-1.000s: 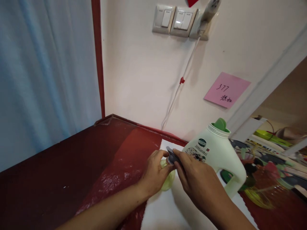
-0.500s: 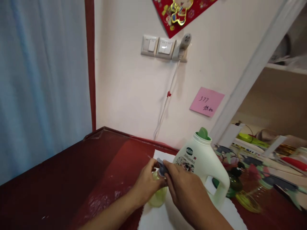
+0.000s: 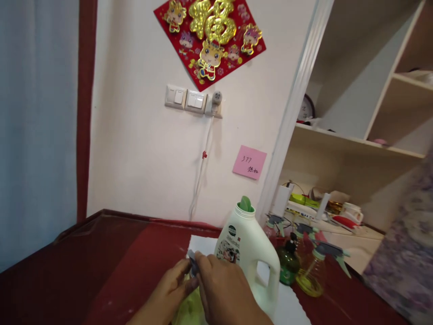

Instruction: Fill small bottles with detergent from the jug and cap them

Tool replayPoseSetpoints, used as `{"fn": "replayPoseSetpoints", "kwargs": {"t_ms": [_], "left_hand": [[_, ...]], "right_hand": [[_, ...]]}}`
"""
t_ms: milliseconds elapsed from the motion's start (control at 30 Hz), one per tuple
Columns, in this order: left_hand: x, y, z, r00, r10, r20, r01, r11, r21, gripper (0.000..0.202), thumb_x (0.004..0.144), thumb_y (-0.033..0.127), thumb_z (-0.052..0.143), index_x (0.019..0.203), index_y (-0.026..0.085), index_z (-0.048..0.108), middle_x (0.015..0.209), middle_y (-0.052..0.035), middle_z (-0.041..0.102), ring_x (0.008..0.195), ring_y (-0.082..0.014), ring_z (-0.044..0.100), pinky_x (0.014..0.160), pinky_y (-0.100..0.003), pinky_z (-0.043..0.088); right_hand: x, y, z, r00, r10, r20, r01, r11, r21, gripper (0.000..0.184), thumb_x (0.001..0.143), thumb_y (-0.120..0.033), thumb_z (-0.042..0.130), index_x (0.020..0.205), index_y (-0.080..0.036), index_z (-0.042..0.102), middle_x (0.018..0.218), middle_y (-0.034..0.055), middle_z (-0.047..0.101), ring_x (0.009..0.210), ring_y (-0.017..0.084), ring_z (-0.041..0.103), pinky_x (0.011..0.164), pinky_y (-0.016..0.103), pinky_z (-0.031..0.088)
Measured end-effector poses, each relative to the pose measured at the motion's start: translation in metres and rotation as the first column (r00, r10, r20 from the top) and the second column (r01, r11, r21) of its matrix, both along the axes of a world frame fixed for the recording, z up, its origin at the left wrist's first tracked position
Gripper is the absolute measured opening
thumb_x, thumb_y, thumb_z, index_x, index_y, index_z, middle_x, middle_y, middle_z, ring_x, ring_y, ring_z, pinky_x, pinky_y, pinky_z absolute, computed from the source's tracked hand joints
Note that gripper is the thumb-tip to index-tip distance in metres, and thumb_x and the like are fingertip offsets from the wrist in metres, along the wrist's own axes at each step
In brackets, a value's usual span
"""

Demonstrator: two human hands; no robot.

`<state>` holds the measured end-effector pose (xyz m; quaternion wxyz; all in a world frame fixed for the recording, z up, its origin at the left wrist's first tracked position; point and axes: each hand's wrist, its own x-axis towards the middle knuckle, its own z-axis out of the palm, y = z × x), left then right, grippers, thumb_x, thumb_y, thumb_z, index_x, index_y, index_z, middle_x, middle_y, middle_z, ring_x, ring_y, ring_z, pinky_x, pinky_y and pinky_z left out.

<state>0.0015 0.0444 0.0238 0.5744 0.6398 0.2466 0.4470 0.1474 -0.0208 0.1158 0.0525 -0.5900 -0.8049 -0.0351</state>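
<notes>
My left hand (image 3: 168,285) is wrapped round the neck of a see-through bottle (image 3: 190,309) with yellow-green liquid low in the frame. The fingers of my right hand (image 3: 226,285) are closed over the bottle's grey top (image 3: 192,263), whose exact kind is mostly hidden by them. Just right of my hands stands a pale green detergent jug (image 3: 250,239) with a handle, its neck uncapped and a green spout showing inside. White paper (image 3: 203,243) lies under the jug and reaches behind my hands.
Right of the jug stand a dark green pump bottle (image 3: 288,266) and a clear spray bottle (image 3: 313,277) holding yellow liquid, with more spray bottles behind. Shelves (image 3: 358,142) rise at the right. A power cord (image 3: 199,180) hangs from the wall socket down to the red table (image 3: 135,262).
The view has swung up and right, so the jug and my hands sit lower and further left in the picture. Both hands keep their hold on the bottle and its top.
</notes>
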Motion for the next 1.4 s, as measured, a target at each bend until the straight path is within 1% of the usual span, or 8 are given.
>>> {"fn": "replayPoseSetpoints", "kwargs": {"t_ms": [200,367,533,700,767,1067,1267,1400], "left_hand": [[0.012,0.010,-0.013,0.984,0.176,0.018,-0.176,0.984,0.002,0.053,0.067,0.051,0.089,0.107,0.023,0.071,0.108,-0.0101,0.076,0.103,-0.0333,0.068,0.092,-0.042,0.055],[0.007,0.005,-0.010,0.937,0.329,-0.118,-0.312,0.940,0.140,0.037,0.074,0.051,0.081,0.095,0.021,0.072,0.099,-0.0089,0.075,0.097,-0.0309,0.067,0.090,-0.039,0.055],[0.001,0.002,0.001,0.953,0.276,-0.126,-0.253,0.951,0.177,0.035,0.078,0.051,0.078,0.098,0.022,0.076,0.102,-0.0079,0.076,0.096,-0.0299,0.067,0.089,-0.037,0.055],[0.000,0.005,0.008,0.998,0.036,-0.053,-0.038,0.999,-0.024,0.037,0.076,0.047,0.081,0.105,0.024,0.076,0.106,-0.0058,0.079,0.105,-0.0318,0.069,0.097,-0.040,0.054],[0.001,0.005,0.007,0.999,0.017,-0.030,-0.018,0.999,-0.035,0.037,0.075,0.047,0.082,0.104,0.023,0.076,0.108,-0.0066,0.079,0.106,-0.0325,0.069,0.099,-0.041,0.054],[0.011,0.000,-0.004,0.917,0.365,-0.158,-0.346,0.929,0.134,0.036,0.069,0.043,0.078,0.094,0.020,0.066,0.104,-0.0142,0.078,0.092,-0.0331,0.070,0.084,-0.042,0.056],[0.012,-0.007,-0.003,0.907,0.390,-0.161,-0.353,0.910,0.216,0.026,0.075,0.041,0.066,0.092,0.021,0.063,0.099,-0.0122,0.074,0.089,-0.0308,0.067,0.081,-0.040,0.052],[0.015,-0.013,0.000,0.887,0.416,-0.202,-0.361,0.896,0.259,0.019,0.081,0.038,0.062,0.090,0.021,0.064,0.090,-0.0071,0.071,0.084,-0.0276,0.065,0.076,-0.037,0.048]], "right_hand": [[-0.001,0.004,-0.005,1.000,-0.003,-0.014,0.003,0.999,0.037,0.058,0.088,-0.009,0.052,0.145,-0.015,0.049,0.112,0.0128,0.074,0.095,0.036,0.075,0.076,0.055,0.064],[-0.002,0.003,-0.003,1.000,0.000,-0.010,0.001,0.999,0.037,0.060,0.087,-0.010,0.051,0.147,-0.015,0.047,0.111,0.0143,0.074,0.093,0.037,0.076,0.073,0.058,0.064],[-0.002,0.003,-0.004,1.000,0.006,0.006,-0.006,0.999,0.053,0.058,0.088,-0.010,0.049,0.146,-0.015,0.048,0.108,0.0141,0.074,0.088,0.036,0.076,0.069,0.055,0.065],[-0.004,0.004,-0.008,0.999,0.024,0.036,-0.025,0.998,0.053,0.061,0.087,-0.009,0.051,0.148,-0.013,0.045,0.106,0.0144,0.074,0.084,0.036,0.076,0.065,0.055,0.065],[-0.004,0.004,-0.008,1.000,0.008,0.028,-0.009,0.999,0.053,0.059,0.087,-0.008,0.051,0.146,-0.013,0.047,0.103,0.0133,0.074,0.083,0.036,0.076,0.064,0.056,0.065],[-0.014,-0.002,-0.002,0.997,-0.075,0.015,0.075,0.997,0.021,0.051,0.089,-0.006,0.047,0.138,-0.015,0.054,0.108,0.0168,0.074,0.089,0.035,0.076,0.070,0.054,0.064],[-0.018,-0.006,0.016,0.987,-0.156,-0.028,0.152,0.983,-0.107,0.041,0.096,-0.012,0.046,0.136,-0.013,0.056,0.103,0.0182,0.077,0.093,0.038,0.077,0.076,0.054,0.062],[0.012,-0.006,0.031,0.946,-0.042,-0.320,0.011,0.995,-0.096,0.033,0.101,-0.033,0.052,0.130,-0.021,0.064,0.110,0.0142,0.078,0.105,0.036,0.074,0.090,0.053,0.057]]}}
